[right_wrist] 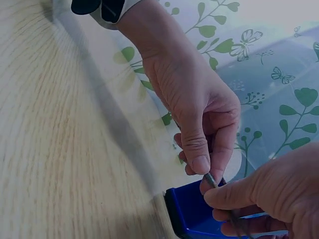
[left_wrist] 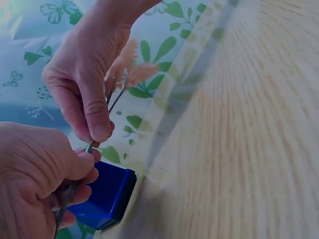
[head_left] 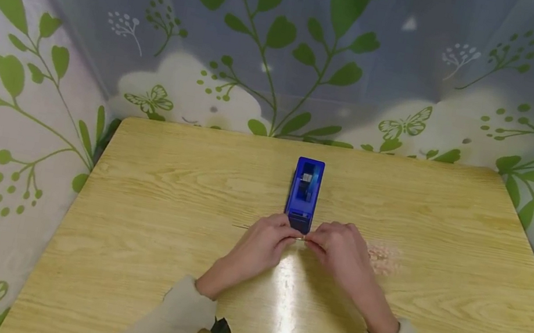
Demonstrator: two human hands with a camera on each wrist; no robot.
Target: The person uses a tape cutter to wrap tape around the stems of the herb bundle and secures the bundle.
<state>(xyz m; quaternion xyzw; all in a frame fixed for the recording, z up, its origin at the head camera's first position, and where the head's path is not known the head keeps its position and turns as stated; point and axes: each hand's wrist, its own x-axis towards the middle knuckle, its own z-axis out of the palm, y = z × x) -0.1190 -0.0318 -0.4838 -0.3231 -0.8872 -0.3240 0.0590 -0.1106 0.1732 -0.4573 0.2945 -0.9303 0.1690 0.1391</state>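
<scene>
A thin dark stem with a feathery pale pink tuft [left_wrist: 130,67] is held between the two hands just in front of the near end of a blue plastic tape dispenser [head_left: 304,193], low over the middle of the table [head_left: 143,210]. The stem is pinched by the left hand [head_left: 259,246], thumb pressed against curled fingers, and it is pinched again right beside that by the right hand [head_left: 340,251], thumb tip against forefinger. The fingertips of the two hands are nearly touching. In the left wrist view the stem is seen running from the left fist up past the right thumb to the fluffy tuft; in the head view the tuft appears as a faint pink blur at the right of the right hand.

The dispenser is a narrow, smooth, boxy block lying lengthwise away from the person, with a grey part set in its open top; what is held inside cannot be made out. No writing can be read on it.

The table is of light wood-grain laminate, glossy, with a bright reflection near the wrists. Pale beige sleeves [head_left: 167,320] are worn, with small black devices strapped at the wrists. The table is enclosed by sheeting printed with green leaves and butterflies [head_left: 278,33].
</scene>
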